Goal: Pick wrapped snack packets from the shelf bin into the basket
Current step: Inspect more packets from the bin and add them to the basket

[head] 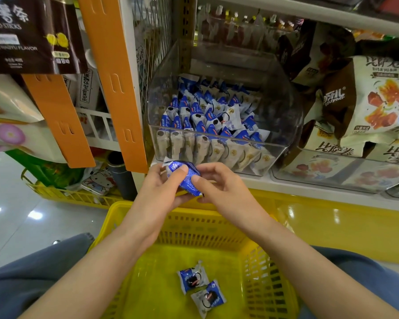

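The left hand (158, 188) and right hand (220, 187) pinch one blue snack packet (185, 177) between thumbs and curled fingers, over the yellow basket (125, 211) holding two packets (192, 278) — just before the clear shelf bin (275, 93) packed with more.

Two orange strips (115, 88) hang at 11 o'clock. Dark bag (33, 33) at 10 o'clock. Brown-and-cream bags (366, 102) at 2 o'clock. Cartoon-cat pouch (99, 180) at 9 o'clock.

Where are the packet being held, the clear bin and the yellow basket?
held packet (185, 180), head view, middle of blue wrapper.
clear bin (283, 107), head view, right wall.
yellow basket (161, 261), head view, bare floor.
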A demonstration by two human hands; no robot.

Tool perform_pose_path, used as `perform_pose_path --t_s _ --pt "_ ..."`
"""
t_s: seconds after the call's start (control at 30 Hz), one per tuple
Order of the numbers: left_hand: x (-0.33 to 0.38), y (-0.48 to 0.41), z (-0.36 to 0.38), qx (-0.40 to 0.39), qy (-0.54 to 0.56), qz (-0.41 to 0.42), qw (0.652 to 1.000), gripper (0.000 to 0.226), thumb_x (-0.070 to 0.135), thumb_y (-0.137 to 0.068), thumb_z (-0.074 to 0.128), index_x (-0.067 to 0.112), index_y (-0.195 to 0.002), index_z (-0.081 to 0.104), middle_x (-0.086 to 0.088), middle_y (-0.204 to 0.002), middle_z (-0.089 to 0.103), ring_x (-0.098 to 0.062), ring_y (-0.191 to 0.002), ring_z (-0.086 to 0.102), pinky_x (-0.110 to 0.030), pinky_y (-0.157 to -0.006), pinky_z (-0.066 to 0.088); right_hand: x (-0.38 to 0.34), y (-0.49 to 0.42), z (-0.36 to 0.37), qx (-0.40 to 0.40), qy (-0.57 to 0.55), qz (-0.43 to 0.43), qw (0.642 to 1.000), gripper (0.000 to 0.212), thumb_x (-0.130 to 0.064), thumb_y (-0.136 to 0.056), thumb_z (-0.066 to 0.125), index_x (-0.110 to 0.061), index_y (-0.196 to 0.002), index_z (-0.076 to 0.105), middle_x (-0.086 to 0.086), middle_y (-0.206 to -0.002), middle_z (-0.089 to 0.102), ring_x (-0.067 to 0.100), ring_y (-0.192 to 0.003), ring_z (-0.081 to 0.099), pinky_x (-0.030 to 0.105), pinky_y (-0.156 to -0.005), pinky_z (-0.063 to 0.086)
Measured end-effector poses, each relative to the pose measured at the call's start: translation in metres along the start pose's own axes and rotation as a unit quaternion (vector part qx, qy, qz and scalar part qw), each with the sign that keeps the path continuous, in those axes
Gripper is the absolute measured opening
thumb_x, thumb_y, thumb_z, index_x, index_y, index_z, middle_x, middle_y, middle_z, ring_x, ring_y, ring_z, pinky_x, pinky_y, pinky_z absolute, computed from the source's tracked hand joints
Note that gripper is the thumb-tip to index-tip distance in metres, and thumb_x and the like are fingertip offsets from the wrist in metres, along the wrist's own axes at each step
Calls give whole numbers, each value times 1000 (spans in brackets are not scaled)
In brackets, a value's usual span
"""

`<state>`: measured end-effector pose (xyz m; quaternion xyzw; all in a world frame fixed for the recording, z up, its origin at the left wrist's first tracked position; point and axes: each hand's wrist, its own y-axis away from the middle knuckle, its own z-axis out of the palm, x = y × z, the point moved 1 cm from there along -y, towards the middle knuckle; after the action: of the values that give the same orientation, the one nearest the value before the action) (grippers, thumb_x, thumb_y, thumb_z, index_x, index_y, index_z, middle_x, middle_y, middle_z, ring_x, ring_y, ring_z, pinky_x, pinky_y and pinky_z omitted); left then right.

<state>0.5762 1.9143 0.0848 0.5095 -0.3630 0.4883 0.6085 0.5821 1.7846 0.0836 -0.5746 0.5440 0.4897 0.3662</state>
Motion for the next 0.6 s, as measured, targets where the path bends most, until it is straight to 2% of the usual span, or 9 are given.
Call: perform_pose_path --t_s 0.03,0.1,0.13,0.2,0.27,0.33,0.43,0.5,0.6 --pt "0 -1 -2 7 -47 15 999 42 22 -90 56 18 -130 43 -2 -116 63 -10 -93 67 -31 -80 56 0 -1 -2 5 10 2 1000 15 -27 -87 61 -28 -101 55 -8 -98 63 9 -87 62 24 -75 54" --pt "1 -4 -9 9 -180 58 982 56 24 -87 61 29 -136 36 10 -130 50 -9 -110 57 -33 -93 50 -1 -2 -8 19 66 -6 998 13 -28 -84 64 -29 -96 59 -12 -92 64 1 -80 59 15 -69 49" --pt "2 -5 -11 -7 -238 80 968 55 24 -87 61 32 -135 38 13 -132 45 -8 -117 51 -33 -98 45 -2 -2 -11 25 101 -16 994 13 -30 -82 66 -30 -94 61 -14 -88 64 -2 -79 59 11 -67 47" --pt "3 -5 -11 -69 -294 112 947 38 21 -88 60 32 -123 53 15 -127 55 -4 -116 51 -33 -99 44 -5 -2 -17 28 153 -32 987 13 -30 -79 67 -31 -92 64 -17 -85 65 -4 -80 58 8 -64 44" --pt "1 -3 -10 -115 -303 120 939 23 19 -89 58 34 -105 63 15 -107 66 0 -102 60 -29 -94 48 -6 -1 -21 16 159 -33 987 15 -26 -79 67 -29 -94 65 -15 -87 67 -6 -82 60 6 -66 45" --pt "-1 -3 -9 -115 -310 130 935 18 19 -89 58 34 -93 65 13 -94 69 -2 -91 63 -25 -85 51 -6 -1 -23 -3 141 -17 990 22 -25 -81 67 -26 -103 63 -11 -94 68 -5 -87 61 11 -76 48" --pt "-3 -5 -11 -74 -274 133 950 15 18 -92 52 21 -88 66 -1 -83 68 -15 -78 64 -32 -70 58 -9 1 -23 -16 46 2 999 44 -36 -80 66 -19 -119 54 -8 -104 64 0 -93 60 17 -83 49" --pt "-4 -7 -11 -39 -239 117 963 20 17 -95 46 15 -86 64 -4 -79 64 -15 -71 62 -36 -62 59 -9 2 -22 -12 17 17 1000 65 -50 -71 63 -21 -126 45 -11 -112 58 -2 -98 57 17 -84 48" --pt "-5 -4 -5 -24 -184 85 979 24 19 -98 41 15 -92 64 -3 -85 65 -10 -68 65 -36 -59 59 -5 4 -11 -12 57 24 998 62 -47 -73 67 -26 -123 37 -23 -104 51 -14 -91 53 6 -76 46"
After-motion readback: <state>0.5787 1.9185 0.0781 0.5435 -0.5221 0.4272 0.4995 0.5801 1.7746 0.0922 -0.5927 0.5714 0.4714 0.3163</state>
